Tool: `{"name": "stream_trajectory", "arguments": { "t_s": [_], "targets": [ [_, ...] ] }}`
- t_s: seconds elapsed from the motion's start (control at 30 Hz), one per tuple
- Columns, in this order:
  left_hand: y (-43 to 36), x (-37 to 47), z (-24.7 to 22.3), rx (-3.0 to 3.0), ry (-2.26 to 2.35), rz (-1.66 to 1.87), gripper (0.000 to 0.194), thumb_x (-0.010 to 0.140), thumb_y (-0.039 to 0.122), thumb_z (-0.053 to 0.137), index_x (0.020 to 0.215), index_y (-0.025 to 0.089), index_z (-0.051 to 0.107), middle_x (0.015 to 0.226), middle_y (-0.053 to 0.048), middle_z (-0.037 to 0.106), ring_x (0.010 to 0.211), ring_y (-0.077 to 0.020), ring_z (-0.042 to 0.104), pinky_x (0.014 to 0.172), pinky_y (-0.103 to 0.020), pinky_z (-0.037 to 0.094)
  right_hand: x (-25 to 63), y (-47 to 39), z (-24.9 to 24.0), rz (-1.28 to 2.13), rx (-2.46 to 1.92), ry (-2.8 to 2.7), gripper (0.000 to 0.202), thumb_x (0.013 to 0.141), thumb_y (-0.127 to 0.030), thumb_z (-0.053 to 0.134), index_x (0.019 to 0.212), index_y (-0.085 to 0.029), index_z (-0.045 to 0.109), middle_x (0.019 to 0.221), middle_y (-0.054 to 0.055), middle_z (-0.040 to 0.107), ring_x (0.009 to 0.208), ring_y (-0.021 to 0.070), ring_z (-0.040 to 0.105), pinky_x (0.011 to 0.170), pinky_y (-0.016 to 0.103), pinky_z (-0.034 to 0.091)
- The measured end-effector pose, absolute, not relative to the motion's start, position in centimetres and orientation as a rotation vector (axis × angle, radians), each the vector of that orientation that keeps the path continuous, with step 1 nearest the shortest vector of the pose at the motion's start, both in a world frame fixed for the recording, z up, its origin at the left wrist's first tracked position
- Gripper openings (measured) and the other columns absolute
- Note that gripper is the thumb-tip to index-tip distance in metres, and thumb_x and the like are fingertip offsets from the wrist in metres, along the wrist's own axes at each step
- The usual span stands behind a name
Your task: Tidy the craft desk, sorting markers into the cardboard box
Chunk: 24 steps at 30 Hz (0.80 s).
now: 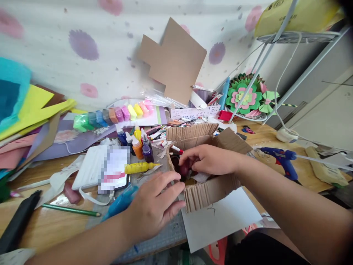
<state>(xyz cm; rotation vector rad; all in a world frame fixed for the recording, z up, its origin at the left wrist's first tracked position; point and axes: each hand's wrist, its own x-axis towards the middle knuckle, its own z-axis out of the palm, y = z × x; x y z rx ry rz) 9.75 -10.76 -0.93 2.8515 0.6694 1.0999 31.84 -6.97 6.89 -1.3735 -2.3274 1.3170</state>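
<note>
An open cardboard box (211,193) with torn, corrugated flaps stands in front of me. My right hand (211,160) reaches into it with curled fingers, closed on a dark red lump (185,167). A red-capped white marker (177,149) leans inside by the box's left wall. At the box's near left corner is my left hand (154,206), its fingers apart and holding nothing; whether its fingertips touch the cardboard I cannot tell. Most of the box's inside is hidden by my right hand and the flaps.
Several paint bottles (137,147) and a yellow tube (140,167) stand or lie left of the box. A blue glue gun (282,158) rests at right. White paper (220,217) lies under the box. A green pencil (71,210) and a phone (114,169) are at left.
</note>
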Motion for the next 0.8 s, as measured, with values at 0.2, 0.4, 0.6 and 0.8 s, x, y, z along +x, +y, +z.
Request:
{"name": "stream_trajectory", "arguments": {
  "t_s": [0.2,0.4,0.6,0.8],
  "targets": [
    [-11.3,9.3,-2.0,2.817,0.531,1.199,0.025,0.087,0.015,0.053,0.111,0.021,0.057,0.103,-0.009,0.061,0.091,-0.0175,0.062,0.076,-0.028,0.056,34.5,-8.3,7.1,1.526,-1.188,-1.982,0.026,0.088,-0.034,0.055,0.107,-0.019,0.048,0.084,-0.002,0.055,0.069,0.0088,0.052,0.063,0.021,0.045],
    [-11.2,9.1,-2.3,2.851,0.445,1.161,0.032,0.082,0.008,0.056,0.112,0.018,0.059,0.106,-0.009,0.058,0.095,-0.0193,0.059,0.081,-0.03,0.056,35.6,-9.9,5.6,1.355,-1.19,-1.863,0.025,0.087,-0.033,0.059,0.098,-0.022,0.038,0.079,-0.003,0.051,0.066,0.0078,0.05,0.059,0.019,0.044],
    [-10.8,9.0,-2.8,2.861,0.522,1.205,0.03,0.082,0.01,0.058,0.11,0.021,0.06,0.107,-0.009,0.057,0.097,-0.02,0.059,0.083,-0.034,0.057,35.9,-10.5,6.0,1.393,-1.229,-1.683,0.032,0.088,-0.029,0.051,0.118,-0.026,0.042,0.084,-0.001,0.058,0.067,0.0119,0.06,0.062,0.025,0.051],
    [-10.9,9.3,-2.1,2.901,0.364,1.168,0.025,0.079,0.007,0.062,0.102,0.014,0.064,0.106,-0.009,0.057,0.094,-0.0193,0.057,0.079,-0.033,0.058,36.7,-11.1,7.1,0.984,-1.394,-1.99,0.038,0.085,-0.023,0.052,0.122,-0.025,0.055,0.09,0.002,0.067,0.078,0.0159,0.063,0.067,0.026,0.05]
  ]
}}
